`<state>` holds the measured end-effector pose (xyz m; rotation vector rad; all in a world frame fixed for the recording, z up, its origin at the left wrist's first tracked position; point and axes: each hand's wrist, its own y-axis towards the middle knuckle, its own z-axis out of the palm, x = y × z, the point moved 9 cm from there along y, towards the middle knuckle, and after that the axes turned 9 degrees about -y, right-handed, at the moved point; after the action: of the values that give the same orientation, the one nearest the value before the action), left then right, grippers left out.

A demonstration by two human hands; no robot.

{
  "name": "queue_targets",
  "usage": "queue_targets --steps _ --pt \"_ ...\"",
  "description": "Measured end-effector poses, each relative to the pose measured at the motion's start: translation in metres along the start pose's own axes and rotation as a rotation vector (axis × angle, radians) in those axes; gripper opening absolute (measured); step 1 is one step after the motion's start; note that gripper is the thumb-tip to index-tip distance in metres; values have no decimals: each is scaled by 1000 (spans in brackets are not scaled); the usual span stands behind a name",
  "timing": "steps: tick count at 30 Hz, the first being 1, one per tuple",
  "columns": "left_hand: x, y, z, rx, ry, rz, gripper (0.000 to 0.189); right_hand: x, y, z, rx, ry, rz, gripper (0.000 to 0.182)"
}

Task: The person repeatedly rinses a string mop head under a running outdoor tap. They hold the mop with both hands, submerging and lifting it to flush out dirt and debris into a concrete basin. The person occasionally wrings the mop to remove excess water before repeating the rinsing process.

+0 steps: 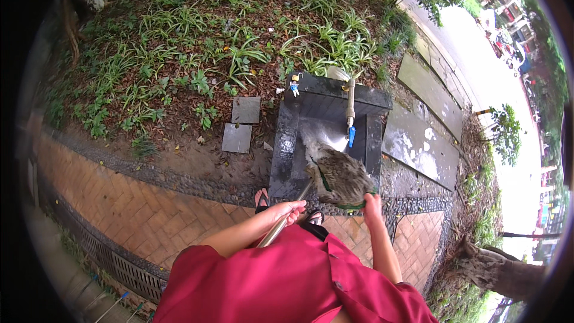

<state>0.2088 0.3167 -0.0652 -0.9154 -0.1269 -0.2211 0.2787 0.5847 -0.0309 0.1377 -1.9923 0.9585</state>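
Observation:
My left hand (289, 211) is closed around the metal pole (274, 232) of a mop, which slants up from my waist. The mop's grey-brown, shaggy head (345, 175) with green edging lies tilted over a dark tiled outdoor basin (286, 152). With its fingers on the green edging at the near right corner, my right hand (372, 206) grips the mop head. Above the basin is a tap (351, 98) with a blue lever (352, 136). White water or spray (337, 140) shows under the tap, partly hidden by the mop head.
Keys (294, 87) lie on the basin's back left corner. Two square slabs (236, 138) rest on soil to the left, below a planted bed (202, 45). Stone slabs (419, 143) lie to the right. My sandalled feet (262, 198) stand by the basin, near brick paving (179, 206).

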Motion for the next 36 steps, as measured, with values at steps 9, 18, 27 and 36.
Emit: queue_targets --steps 9,18,27,36 --pt "-15 46 1 65 -104 -109 23 3 75 -18 -97 538 231 4" --pt "-23 30 -12 0 92 -53 17 -59 55 -9 -169 549 137 6" --pt "-23 32 -15 -47 136 -18 19 -36 63 -16 -99 418 121 4" --pt "-24 25 -13 -77 160 14 18 -7 58 5 -91 330 112 4"
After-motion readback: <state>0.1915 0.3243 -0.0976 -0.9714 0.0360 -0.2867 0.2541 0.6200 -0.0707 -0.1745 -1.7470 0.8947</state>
